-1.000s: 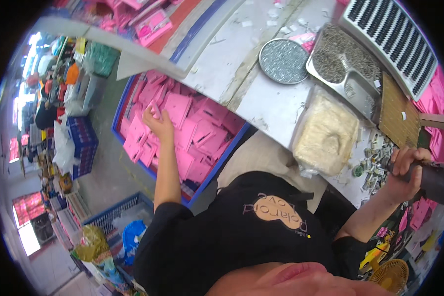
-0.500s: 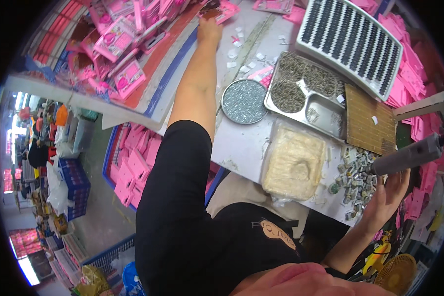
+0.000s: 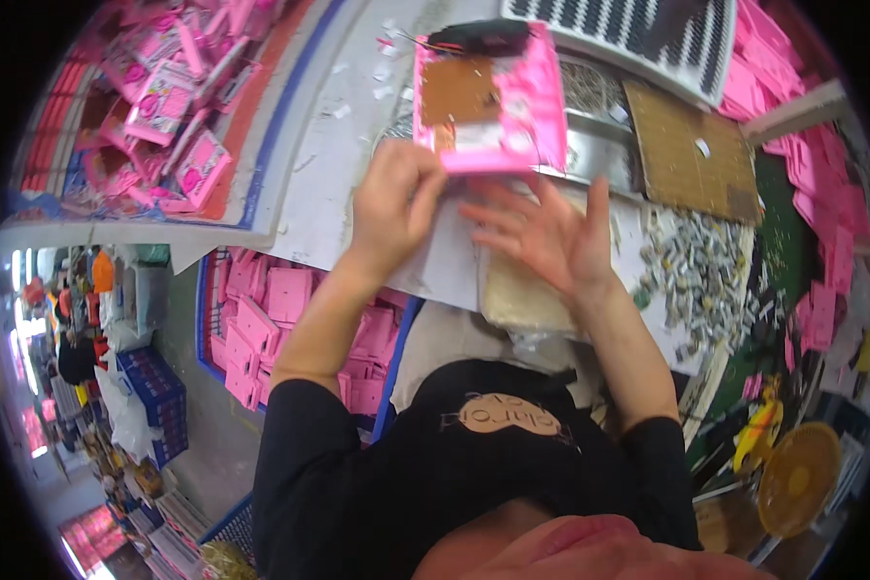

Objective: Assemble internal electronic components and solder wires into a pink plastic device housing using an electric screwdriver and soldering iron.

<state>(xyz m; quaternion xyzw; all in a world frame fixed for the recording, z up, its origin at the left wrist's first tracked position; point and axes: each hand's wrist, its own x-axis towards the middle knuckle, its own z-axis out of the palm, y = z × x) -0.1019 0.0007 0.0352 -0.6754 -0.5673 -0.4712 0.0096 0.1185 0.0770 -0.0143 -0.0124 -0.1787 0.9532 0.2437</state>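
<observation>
My left hand (image 3: 396,203) is closed on the near left corner of a pink plastic toy casing (image 3: 548,101), held raised over the table. Its open inside faces me, showing a brown circuit board (image 3: 459,89), a black part along the far edge and thin wires. Just below the casing's near edge is my right hand (image 3: 556,237), fingers spread and slightly blurred, with nothing in it. Beneath that hand lies a cream-coloured block wrapped in clear plastic (image 3: 522,295), partly covered. The casing hides part of the metal tray of screws (image 3: 599,145).
Small metal parts (image 3: 701,280) lie heaped at the right, near a brown board (image 3: 696,150). A white tray with black rows (image 3: 638,34) stands at the back. Pink casings (image 3: 164,106) pile up at left; a blue crate (image 3: 396,377) below holds pink panels.
My left hand has come back from the table's far side, bringing the pink casing close. My right hand has moved left from beside the hanging grey cylindrical tool to the casing's near edge.
</observation>
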